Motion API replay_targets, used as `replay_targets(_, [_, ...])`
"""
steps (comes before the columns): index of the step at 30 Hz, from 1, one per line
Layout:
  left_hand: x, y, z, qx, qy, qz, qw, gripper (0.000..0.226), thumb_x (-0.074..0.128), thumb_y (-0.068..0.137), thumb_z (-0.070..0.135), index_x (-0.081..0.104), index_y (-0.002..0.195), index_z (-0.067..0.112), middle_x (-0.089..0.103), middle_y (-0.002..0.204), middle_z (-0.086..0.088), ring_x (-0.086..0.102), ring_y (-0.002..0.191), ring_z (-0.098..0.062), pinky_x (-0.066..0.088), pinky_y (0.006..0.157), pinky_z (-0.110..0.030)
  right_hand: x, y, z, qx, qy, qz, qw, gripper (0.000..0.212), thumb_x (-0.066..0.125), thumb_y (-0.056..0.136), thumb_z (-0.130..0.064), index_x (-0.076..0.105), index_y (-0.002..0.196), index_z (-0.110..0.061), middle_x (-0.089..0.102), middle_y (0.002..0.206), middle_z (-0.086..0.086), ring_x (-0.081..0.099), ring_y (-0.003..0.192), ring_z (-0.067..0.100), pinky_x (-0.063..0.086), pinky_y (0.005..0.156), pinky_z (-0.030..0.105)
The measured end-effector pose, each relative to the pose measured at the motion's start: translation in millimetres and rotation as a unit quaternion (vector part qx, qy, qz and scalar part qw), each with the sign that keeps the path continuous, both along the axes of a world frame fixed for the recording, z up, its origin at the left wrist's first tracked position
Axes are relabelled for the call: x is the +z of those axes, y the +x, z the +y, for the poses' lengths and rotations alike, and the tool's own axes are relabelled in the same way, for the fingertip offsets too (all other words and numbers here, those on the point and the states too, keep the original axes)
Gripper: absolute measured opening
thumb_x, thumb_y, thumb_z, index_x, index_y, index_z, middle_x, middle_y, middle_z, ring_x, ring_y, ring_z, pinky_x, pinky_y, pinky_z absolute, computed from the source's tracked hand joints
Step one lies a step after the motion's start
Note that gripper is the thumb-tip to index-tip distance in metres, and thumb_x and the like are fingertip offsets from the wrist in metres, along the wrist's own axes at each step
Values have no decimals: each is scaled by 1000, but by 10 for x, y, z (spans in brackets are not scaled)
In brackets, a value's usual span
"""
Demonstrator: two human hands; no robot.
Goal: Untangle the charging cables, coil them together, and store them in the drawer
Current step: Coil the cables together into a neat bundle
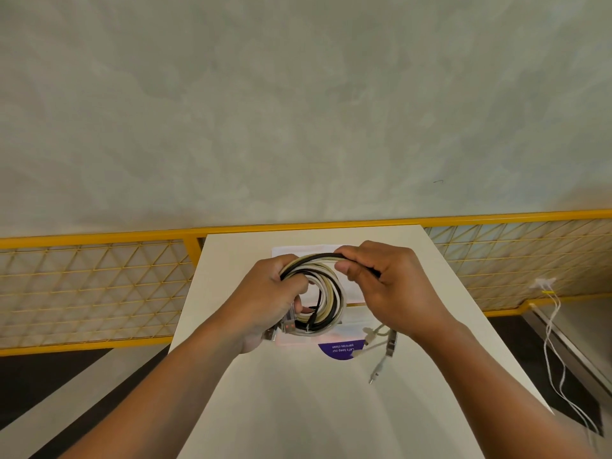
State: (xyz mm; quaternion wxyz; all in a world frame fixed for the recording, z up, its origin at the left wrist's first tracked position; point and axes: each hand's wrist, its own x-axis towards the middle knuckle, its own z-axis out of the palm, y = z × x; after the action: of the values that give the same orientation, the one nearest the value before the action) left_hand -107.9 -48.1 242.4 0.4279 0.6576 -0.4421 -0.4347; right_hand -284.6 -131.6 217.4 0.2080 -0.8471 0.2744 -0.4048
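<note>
The coil of charging cables (328,293), black, white and cream strands wound into one ring, is held in the air above the far half of the white tabletop (298,409), over a white sheet (288,250) that lies near the far edge. The left hand (265,299) has its grip closed round the left side of the ring, fingers curled through the middle, with a clear plug (288,321) poking out below the palm. The right hand (394,286) pinches the top right arc between thumb and curled fingers.

The untangling looks done and the coiling nearly so. A few loose ends (381,346) with their connectors hang down past the right wrist toward a purple label (334,351), not yet wound in. By my reading those tails need tucking into the ring, and then storing remains. No drawer is in view.
</note>
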Motion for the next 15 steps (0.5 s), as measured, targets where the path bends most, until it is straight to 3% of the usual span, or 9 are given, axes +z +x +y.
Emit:
replay_targets(4, [8,-22,6,1,-3,4,1000,24,48,90,-1,67,85,13,49,46,6,45,43,-6,55,76,-47,23,-9,16,-25,-31,-1,999,17,63,96,-19,77,103,-10,66,73,0,59,66,14,48,62,28])
replay_targets(7, [5,-42,6,-3,-3,4,1000,21,49,89,-1,67,86,9,49,48,4,46,45,-8,54,89,-60,43,-17,14,-44,-35,-14,998,16,63,96,-19,76,97,-10,64,70,0,57,64,16,45,60,27])
replay_targets(10, [6,-59,-9,-1,-7,5,1000,22,49,89,0,66,80,12,48,49,5,45,48,-10,57,86,-53,45,-16,4,-64,-44,-15,997,16,63,98,-19,74,91,-10,62,66,0,54,61,18,43,59,29])
replay_targets(13, [4,-58,-17,0,-1,4,1000,22,49,90,1,64,80,13,48,48,3,50,57,-16,51,60,-32,38,-17,-3,-81,-40,-10,996,17,62,98,-21,73,87,-12,60,65,-3,53,61,18,42,58,27])
replay_targets(15, [-5,-58,-12,3,1,1,1000,20,49,90,1,65,81,10,48,49,2,50,55,-14,45,57,-28,25,-19,6,-90,-35,-7,995,21,61,98,-25,72,86,-11,60,64,-3,53,61,18,43,58,25])
